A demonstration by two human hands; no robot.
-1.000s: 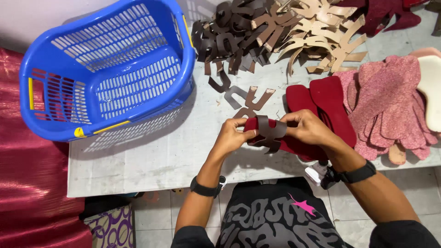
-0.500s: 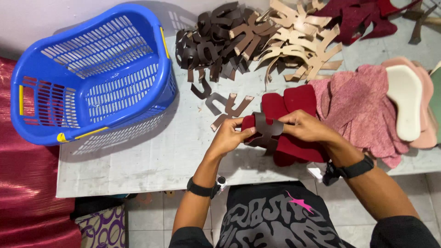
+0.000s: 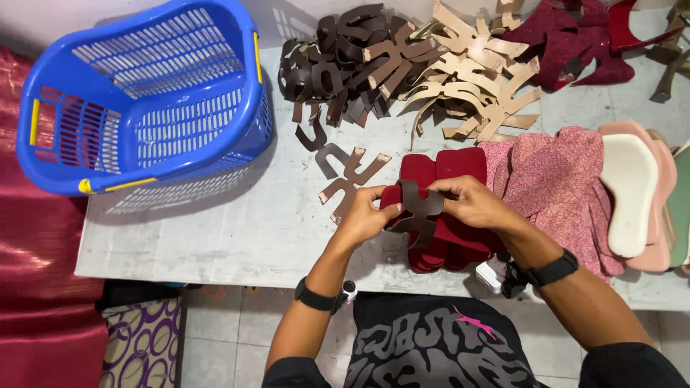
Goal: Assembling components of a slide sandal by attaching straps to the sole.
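Observation:
My left hand [image 3: 364,217] and my right hand [image 3: 471,203] meet over the table's near edge, both gripping a dark brown strap piece [image 3: 419,202] laid across a dark red insole [image 3: 402,197]. More dark red insoles [image 3: 460,167] lie stacked under and behind my right hand. A loose brown strap piece [image 3: 350,174] rests on the table just left of my left hand. Both wrists wear black bands.
A blue plastic basket [image 3: 154,93] stands tilted at the table's left. Dark brown strap pieces [image 3: 338,68] and tan ones [image 3: 474,79] are piled at the back. Pink patterned insoles [image 3: 557,179], pale soles [image 3: 632,187] and dark red pieces [image 3: 568,36] lie right. Grey table [image 3: 215,230].
The view has shifted, so the basket and piles sit further left in frame. My hands stay together on the strap and insole, fingers working slightly.

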